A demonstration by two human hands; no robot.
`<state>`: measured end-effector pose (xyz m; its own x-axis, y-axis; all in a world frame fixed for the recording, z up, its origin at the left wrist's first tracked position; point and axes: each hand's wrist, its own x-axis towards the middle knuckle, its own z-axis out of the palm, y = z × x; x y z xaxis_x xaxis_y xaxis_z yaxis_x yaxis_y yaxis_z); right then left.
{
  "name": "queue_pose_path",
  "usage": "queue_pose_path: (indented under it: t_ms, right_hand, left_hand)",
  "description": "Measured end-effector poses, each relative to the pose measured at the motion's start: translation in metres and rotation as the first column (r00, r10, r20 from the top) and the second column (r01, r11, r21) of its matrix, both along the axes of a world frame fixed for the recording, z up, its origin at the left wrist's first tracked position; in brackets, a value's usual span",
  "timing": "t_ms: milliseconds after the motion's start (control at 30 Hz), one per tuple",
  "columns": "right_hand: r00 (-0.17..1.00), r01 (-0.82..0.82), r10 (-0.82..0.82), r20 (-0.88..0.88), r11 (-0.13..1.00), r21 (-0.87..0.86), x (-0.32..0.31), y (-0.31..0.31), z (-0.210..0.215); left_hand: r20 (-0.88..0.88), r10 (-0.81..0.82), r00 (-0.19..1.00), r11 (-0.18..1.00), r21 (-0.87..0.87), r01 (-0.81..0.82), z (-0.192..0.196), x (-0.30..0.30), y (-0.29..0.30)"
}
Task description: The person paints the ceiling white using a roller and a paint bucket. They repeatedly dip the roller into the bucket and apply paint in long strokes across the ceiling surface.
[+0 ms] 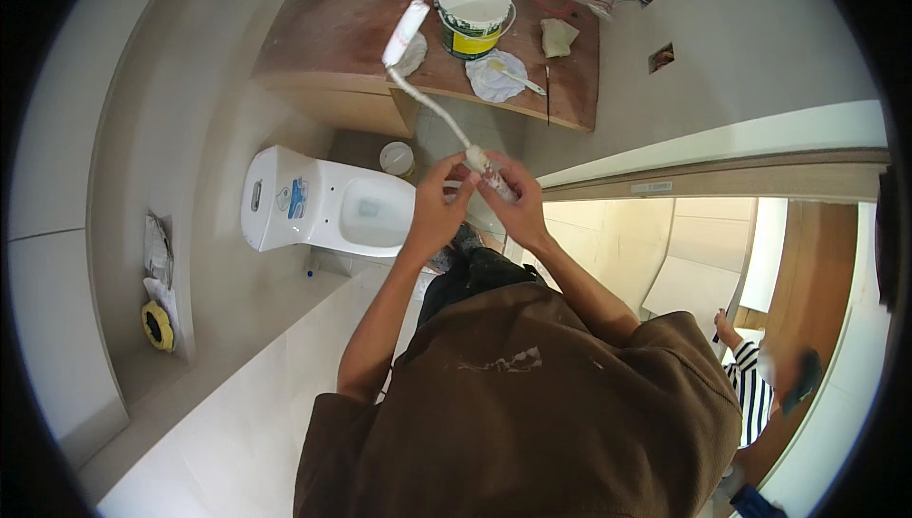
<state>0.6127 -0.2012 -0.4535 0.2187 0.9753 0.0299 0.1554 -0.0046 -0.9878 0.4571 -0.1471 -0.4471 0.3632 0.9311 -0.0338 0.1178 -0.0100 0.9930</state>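
Both of my hands are on the paint-spotted handle of a small paint roller (408,31), held out in front of my body. The fingers of my left hand (443,202) press against the handle's left side. My right hand (514,202) wraps around its right side. From the handle a pale bent rod runs up and left to the white roller sleeve, which appears over the front of a reddish-brown counter (332,19). Behind it on that counter stands a paint bucket (472,19) with a yellow and dark label and white paint on its rim.
A paintbrush (518,78) lies on a crumpled white cloth (489,86), beside a thin dark stick (548,95) and a folded beige cloth (560,38). A white toilet (328,202) stands at left, near a small tub (397,159). Through the doorway at right is a person in a striped top (750,390).
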Motion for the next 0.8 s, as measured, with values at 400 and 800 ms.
queue_pose_path:
  t_ms: [400, 800]
  right_hand:
    - [0.945, 0.328, -0.328, -0.016, 0.94, 0.096, 0.042, 0.063, -0.007]
    - [0.69, 0.17, -0.296, 0.661, 0.953, 0.249, 0.155, 0.148, 0.012]
  left_hand:
    - [-0.017, 0.057, 0.998, 0.993, 0.108, -0.055, -0.101, 0.07, 0.163]
    - [0.02, 0.46, 0.888, 0.857, -0.272, -0.438, -0.198, 0.186, 0.343]
